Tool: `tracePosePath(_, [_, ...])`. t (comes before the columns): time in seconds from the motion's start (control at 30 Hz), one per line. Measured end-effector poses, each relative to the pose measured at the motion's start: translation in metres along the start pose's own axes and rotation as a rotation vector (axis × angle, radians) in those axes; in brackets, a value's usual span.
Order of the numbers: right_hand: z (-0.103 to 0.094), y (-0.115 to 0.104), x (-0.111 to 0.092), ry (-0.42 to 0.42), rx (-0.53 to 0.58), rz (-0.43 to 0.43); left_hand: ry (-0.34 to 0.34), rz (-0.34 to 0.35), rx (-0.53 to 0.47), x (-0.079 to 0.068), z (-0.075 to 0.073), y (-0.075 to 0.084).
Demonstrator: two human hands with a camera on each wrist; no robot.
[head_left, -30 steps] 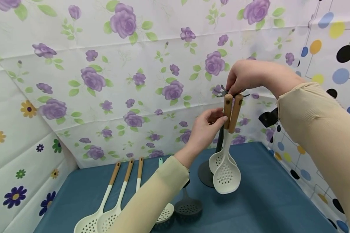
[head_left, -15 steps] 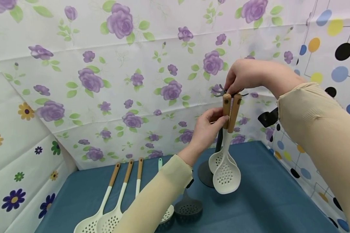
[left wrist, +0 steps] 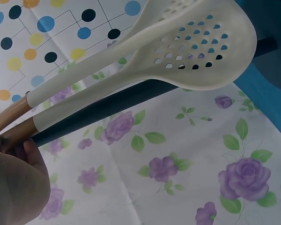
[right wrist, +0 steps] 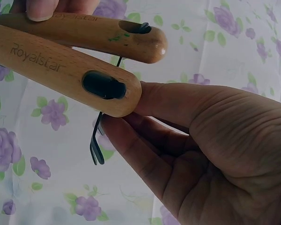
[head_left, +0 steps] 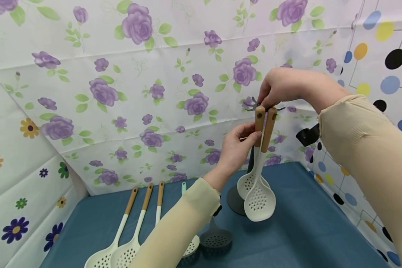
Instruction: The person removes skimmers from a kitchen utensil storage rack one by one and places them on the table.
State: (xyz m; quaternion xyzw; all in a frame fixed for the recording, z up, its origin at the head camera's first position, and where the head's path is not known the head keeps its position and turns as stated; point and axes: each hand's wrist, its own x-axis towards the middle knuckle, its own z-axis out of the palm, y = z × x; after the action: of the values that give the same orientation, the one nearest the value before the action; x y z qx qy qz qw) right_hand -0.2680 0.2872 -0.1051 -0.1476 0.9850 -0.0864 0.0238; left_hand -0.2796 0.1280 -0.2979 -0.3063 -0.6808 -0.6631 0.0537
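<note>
Two white slotted spoons with wooden handles hang side by side at a dark utensil stand (head_left: 251,160). My left hand (head_left: 232,147) pinches the wooden handle of the left slotted spoon (head_left: 246,185), whose perforated head (left wrist: 206,47) fills the top of the left wrist view. The right slotted spoon (head_left: 259,204) hangs slightly in front, its head overlapping the other's. My right hand (head_left: 283,87) pinches the top of the stand, above its hooks (right wrist: 97,147). In the right wrist view, hooks show at the holes of both handles, the nearer one (right wrist: 61,70) marked "Royalstar".
On the blue tabletop (head_left: 308,223) lie several utensils to the left: white slotted turners (head_left: 98,259) with wooden handles, a mint handle (head_left: 184,187) and a dark grey skimmer (head_left: 216,238). Flowered sheeting stands behind, dotted sheeting (head_left: 392,87) at the right.
My left fingers have closed in on the left spoon's handle. That spoon has lifted slightly and its head has swung a little left. The right hand stays at the stand's top.
</note>
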Motion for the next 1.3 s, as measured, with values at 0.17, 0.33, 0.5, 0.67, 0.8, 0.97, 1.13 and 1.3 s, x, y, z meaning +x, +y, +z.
tracePosePath(0.17, [0.0, 0.0, 0.0, -0.005, 0.005, 0.004, 0.0, 0.008, 0.01, -0.002, -0.001, 0.003])
tracePosePath(0.33, [0.0, 0.0, 0.0, -0.007, 0.018, 0.007, 0.0, 0.016, 0.006, -0.003, -0.002, 0.003])
tracePosePath(0.5, [0.0, 0.0, 0.001, -0.008, 0.016, 0.005, 0.002, 0.039, 0.008, -0.005, -0.003, 0.002])
tracePosePath(0.67, [0.0, 0.001, 0.001, -0.009, 0.016, 0.009, -0.005, 0.049, 0.017, -0.009, -0.005, 0.001])
tracePosePath(0.8, [0.0, 0.001, 0.001, -0.01, 0.015, 0.011, -0.009, 0.043, 0.019, -0.011, -0.006, 0.001])
tracePosePath(0.97, [0.001, 0.001, 0.002, -0.008, 0.016, 0.005, -0.013, 0.053, 0.014, -0.015, -0.008, 0.002])
tracePosePath(1.13, [0.001, 0.001, 0.002, -0.005, 0.006, 0.003, -0.014, 0.054, 0.015, -0.018, -0.011, 0.001])
tracePosePath(1.3, [0.001, 0.001, 0.001, -0.003, 0.005, 0.005, -0.007, 0.025, 0.033, -0.021, -0.015, -0.001])
